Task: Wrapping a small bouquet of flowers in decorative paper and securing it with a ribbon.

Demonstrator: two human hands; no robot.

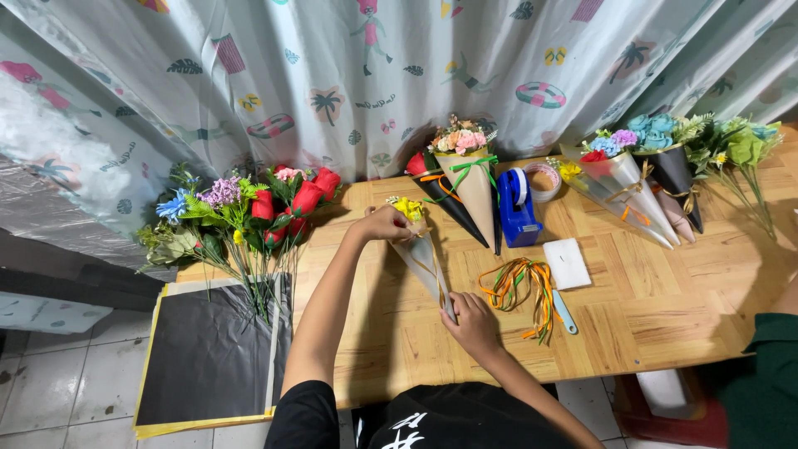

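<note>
Counted: 2 finished cones far centre [465, 187], about 3 far right [640, 187], 1 loose flower heap far left [241, 216]. Clear paper cone with yellow flower [424, 254] on wooden table [648, 308], between both hands. Left hand [384, 223] closed around flower end; right hand [472, 320] pinching tip. Long axis far-left to near-right, tip pointing near.

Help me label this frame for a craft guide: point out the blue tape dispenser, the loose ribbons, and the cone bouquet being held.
blue tape dispenser [517, 218], head view, on its blue body.
loose ribbons [522, 285], head view, middle of the orange and green bundle.
cone bouquet [426, 259], head view, on the clear wrap between the hands.
</note>
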